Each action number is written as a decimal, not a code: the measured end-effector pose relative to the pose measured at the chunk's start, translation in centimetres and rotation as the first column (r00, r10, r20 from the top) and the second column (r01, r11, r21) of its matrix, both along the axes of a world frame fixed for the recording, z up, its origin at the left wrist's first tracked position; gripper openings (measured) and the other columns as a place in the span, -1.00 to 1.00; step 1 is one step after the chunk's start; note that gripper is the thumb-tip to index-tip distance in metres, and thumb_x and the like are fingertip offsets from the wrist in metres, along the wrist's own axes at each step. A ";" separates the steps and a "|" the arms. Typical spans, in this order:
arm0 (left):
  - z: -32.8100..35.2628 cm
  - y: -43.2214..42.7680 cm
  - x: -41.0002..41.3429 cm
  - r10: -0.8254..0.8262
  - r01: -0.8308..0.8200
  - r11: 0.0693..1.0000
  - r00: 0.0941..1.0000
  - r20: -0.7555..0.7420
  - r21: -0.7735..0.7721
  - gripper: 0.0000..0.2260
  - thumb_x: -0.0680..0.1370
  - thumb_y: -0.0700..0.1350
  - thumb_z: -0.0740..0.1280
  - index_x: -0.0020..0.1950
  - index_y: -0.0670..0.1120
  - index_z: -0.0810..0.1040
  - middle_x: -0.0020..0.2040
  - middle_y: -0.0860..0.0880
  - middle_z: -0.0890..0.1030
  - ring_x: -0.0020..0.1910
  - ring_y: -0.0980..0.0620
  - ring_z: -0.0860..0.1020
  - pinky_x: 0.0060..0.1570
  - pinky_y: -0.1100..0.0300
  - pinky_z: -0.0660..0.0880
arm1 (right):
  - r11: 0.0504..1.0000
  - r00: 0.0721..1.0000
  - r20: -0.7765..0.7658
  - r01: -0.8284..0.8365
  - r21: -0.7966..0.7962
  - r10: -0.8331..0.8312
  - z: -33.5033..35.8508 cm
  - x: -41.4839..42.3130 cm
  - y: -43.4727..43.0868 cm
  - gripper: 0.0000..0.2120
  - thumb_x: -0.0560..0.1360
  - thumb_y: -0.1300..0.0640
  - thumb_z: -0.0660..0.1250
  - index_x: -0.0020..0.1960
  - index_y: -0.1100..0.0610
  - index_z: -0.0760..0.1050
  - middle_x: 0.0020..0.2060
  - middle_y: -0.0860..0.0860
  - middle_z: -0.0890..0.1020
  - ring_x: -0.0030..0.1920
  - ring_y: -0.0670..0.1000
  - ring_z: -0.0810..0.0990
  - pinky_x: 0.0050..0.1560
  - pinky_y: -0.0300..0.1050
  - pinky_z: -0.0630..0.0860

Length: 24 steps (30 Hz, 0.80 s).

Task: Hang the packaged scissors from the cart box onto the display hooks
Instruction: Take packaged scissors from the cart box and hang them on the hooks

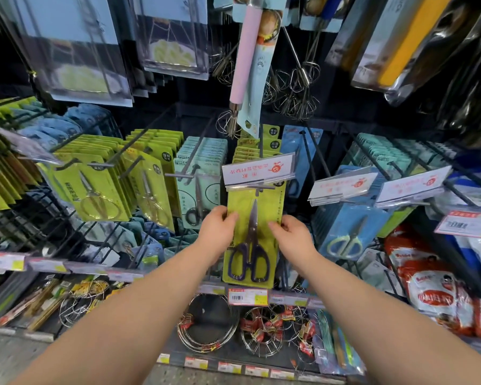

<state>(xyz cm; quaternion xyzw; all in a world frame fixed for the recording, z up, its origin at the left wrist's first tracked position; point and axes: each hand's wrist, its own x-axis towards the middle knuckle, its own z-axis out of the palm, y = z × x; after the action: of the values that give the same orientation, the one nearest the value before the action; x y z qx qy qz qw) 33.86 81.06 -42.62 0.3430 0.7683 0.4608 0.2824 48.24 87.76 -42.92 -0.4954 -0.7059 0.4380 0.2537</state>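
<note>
Two hands (216, 232) (292, 238), one scissors pack (252, 240) held, three sign tags (258, 169) (342, 185) (413, 185), perhaps four wire baskets (209, 325).

Light: we see bright, even light up front, dark background.
Glare: plastic packs (89, 51) at 11 o'clock.
Edges: we find bowing and blur.

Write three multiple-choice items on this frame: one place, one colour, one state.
1. Where is the held scissors pack? A) under the white label flag B) on the floor C) on the top row
2. Its scissor handles are? A) pink B) dark blue-purple C) pale green
3. What holds it? A) one hand B) no hand C) two hands

Key: A, its top sits just below the flag; B, dark loops show at the bottom; C, left hand and right hand pinch its side edges.
</note>
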 end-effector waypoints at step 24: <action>4.7 -6.8 -1.4 -0.573 0.210 0.819 0.361 -0.736 -0.534 -0.42 0.54 0.22 0.14 0.49 0.00 0.12 0.44 -0.10 0.26 0.42 -0.16 0.19 0.33 -0.11 0.22 | 0.886 0.574 0.818 -0.390 0.252 0.020 5.6 2.9 -6.6 -0.43 0.53 -0.13 0.19 0.45 0.02 0.13 0.47 0.04 0.16 0.48 0.13 0.08 0.39 0.15 0.16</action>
<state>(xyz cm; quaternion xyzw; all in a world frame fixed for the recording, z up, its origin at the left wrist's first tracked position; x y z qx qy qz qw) 32.46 74.31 -37.95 0.6481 0.7615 -0.0090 0.0084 51.12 81.17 -37.37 -0.4862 -0.8717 0.0409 -0.0451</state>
